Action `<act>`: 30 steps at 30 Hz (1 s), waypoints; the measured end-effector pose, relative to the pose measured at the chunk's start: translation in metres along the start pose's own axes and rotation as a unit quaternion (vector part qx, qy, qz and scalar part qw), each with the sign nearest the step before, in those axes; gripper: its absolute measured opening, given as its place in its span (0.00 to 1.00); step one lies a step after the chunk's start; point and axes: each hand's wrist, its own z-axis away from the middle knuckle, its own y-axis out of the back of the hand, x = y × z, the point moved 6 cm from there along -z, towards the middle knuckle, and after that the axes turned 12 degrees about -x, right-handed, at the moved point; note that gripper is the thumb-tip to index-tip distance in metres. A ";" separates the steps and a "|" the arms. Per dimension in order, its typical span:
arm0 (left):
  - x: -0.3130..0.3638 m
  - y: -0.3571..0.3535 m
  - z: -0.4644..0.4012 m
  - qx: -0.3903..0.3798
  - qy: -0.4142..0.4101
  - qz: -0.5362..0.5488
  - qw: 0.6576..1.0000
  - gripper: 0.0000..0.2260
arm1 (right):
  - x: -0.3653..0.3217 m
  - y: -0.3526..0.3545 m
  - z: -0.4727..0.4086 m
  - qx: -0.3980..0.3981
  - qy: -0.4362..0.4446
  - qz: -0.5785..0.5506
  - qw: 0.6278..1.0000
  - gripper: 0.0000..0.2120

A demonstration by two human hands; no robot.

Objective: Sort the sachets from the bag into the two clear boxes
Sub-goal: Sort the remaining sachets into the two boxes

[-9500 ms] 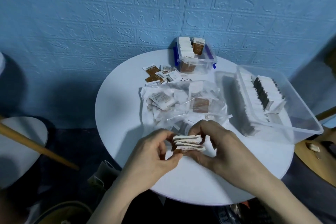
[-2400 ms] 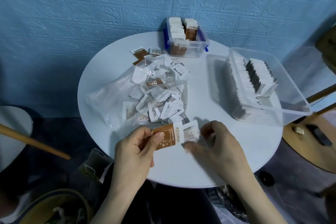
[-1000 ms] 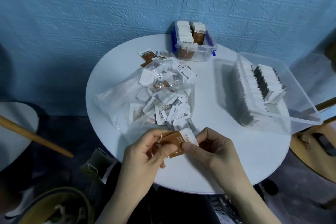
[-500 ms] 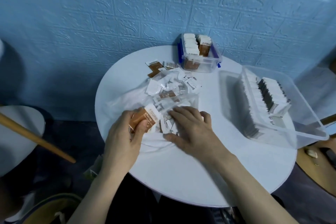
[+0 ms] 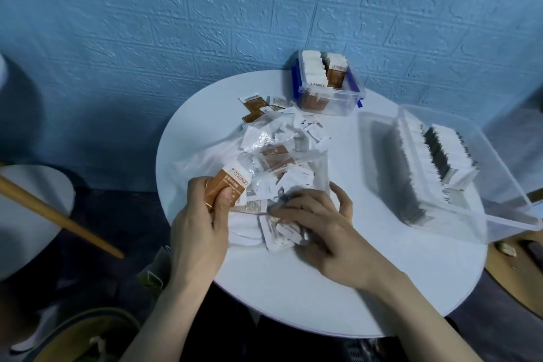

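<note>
Sorted sachets on round white worktop.
Pinched brown sachets in left hand; spread right hand fingers over white sachets, perhaps gathering some, beside bag; boxes behind.

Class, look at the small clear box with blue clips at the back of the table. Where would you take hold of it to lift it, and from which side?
Probably grip the small clear box by its two long side walls just under the rim, coming from above and the front. The sachets stand upright inside and rise above the rim, so a grasp across the open top would crush them. The blue clips hang down those sides, so keep fingers clear of them.
</note>
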 end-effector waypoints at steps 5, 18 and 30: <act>0.003 0.000 0.000 -0.018 -0.004 0.024 1.000 0.15 | 0.003 0.002 0.029 -0.006 0.013 -0.019 1.000 0.32; 0.017 -0.004 0.042 -0.014 0.059 0.194 0.979 0.05 | -0.017 -0.003 0.034 0.067 -0.103 0.133 0.983 0.30; 0.021 0.002 0.043 -0.065 0.065 0.224 0.970 0.06 | -0.032 0.017 0.033 0.266 -0.048 0.060 0.961 0.04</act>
